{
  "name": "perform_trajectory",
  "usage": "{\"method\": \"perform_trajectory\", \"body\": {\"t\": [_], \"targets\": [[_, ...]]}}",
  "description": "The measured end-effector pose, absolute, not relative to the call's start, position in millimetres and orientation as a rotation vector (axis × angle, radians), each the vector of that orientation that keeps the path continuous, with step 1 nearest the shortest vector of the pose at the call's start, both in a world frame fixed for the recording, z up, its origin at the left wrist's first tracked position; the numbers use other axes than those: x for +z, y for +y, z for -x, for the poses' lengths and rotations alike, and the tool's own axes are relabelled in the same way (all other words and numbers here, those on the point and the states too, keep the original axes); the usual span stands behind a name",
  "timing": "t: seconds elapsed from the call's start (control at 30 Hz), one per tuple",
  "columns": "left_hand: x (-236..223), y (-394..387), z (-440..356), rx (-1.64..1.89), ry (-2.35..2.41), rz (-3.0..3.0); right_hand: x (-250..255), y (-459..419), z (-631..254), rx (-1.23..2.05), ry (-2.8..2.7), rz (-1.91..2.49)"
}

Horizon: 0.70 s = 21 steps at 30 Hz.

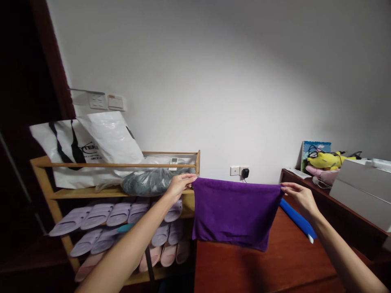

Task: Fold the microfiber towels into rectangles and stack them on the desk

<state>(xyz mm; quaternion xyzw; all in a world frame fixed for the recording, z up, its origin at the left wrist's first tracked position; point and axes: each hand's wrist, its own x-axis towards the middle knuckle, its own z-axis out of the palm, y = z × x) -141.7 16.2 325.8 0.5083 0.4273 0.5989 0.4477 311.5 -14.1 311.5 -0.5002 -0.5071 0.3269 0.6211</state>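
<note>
A purple cloth (236, 211) hangs stretched between my two hands, above a reddish-brown wooden table (226, 268). My left hand (181, 185) pinches its upper left corner between thumb and fingers. At the upper right corner, my right hand (301, 197) pinches the fabric in the same way. The top edge runs nearly straight, and the lower edge drops close to the tabletop; whether it touches the wood I cannot tell. Behind my right wrist lies a long blue object (296, 217) with a pale tip, partly hidden by the cloth and the hand.
Left of the table stands a wooden shoe rack (56, 213) with several lilac and pink slippers (97, 215). A white bag (106, 142) and a plastic-wrapped dark bundle (149, 182) rest on top. At right, a raised ledge (305, 183) holds a yellow plush toy (325, 160) and a white box (362, 189).
</note>
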Motion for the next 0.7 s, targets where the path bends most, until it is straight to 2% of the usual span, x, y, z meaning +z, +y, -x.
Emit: {"method": "perform_trajectory", "body": {"t": [0.43,0.7], "targets": [[325.1,6.8,143.6,1.456,1.051,-1.295,316.1,-18.2,-303.3,0.653,-1.149,1.161],[333.7,-0.1,145.6,1.496,1.132,-1.386,312.9,-15.6,-308.8,0.705,-1.187,1.165]]}}
